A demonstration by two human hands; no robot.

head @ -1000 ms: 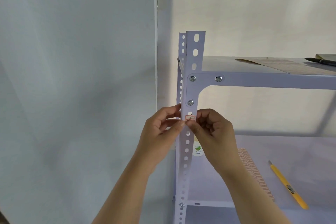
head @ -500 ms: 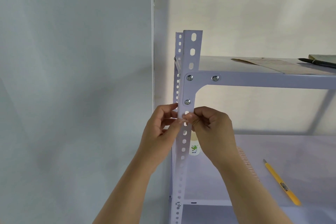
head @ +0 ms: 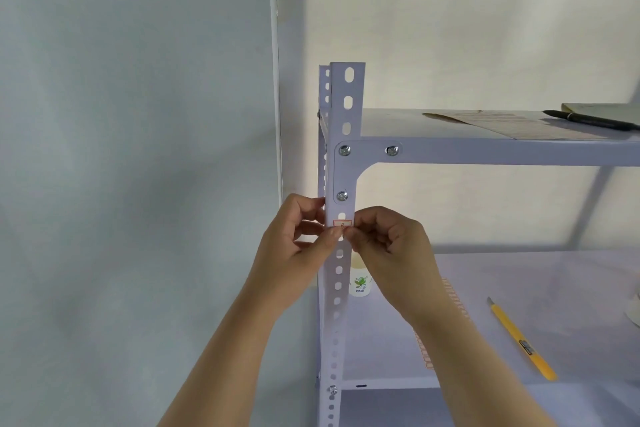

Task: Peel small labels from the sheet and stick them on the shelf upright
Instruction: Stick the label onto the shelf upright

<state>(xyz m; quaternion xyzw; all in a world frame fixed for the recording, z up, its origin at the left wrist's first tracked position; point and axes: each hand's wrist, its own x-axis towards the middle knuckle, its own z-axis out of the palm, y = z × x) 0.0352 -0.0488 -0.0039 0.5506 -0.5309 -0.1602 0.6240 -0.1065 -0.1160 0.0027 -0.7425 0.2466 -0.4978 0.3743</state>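
I have a small red-bordered label (head: 342, 223) lying across the front face of the shelf upright (head: 341, 163), just below the lowest bracket screw (head: 342, 196). My left hand (head: 298, 246) and right hand (head: 388, 239) meet at its lower edge, fingertips pinched together on the label and the post. To do this well I judge I should press from the middle outward, keeping it square and flat over the slot it partly covers. The upright's face is narrow, so the label's ends sit close to both edges; any drift would overhang. There is open wall to the left and free air under the top shelf (head: 485, 151) to the right. The label sheet (head: 450, 305) lies on the lower shelf, near a yellow knife (head: 519, 340).
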